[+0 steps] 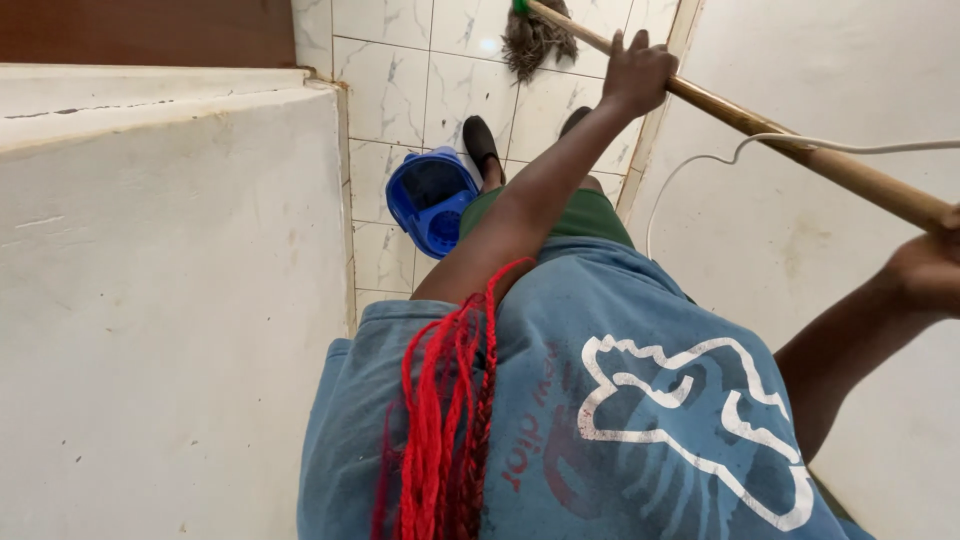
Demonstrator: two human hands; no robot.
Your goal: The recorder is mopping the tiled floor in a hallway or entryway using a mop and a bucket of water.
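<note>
I look straight down my blue shirt at a tiled floor. A wooden mop handle runs from the right edge up to a grey string mop head resting on the tiles at the top. My left hand is wrapped around the handle low down, near the mop head. My right hand grips the upper end of the handle at the right edge, partly cut off by the frame. A blue mop bucket stands on the floor beside my black shoe, left of the mop head.
A white wall fills the left side, with a brown wooden strip above it. Another white wall stands on the right, and a thin white cable hangs in front of it. White marbled floor tiles form a narrow strip between the walls.
</note>
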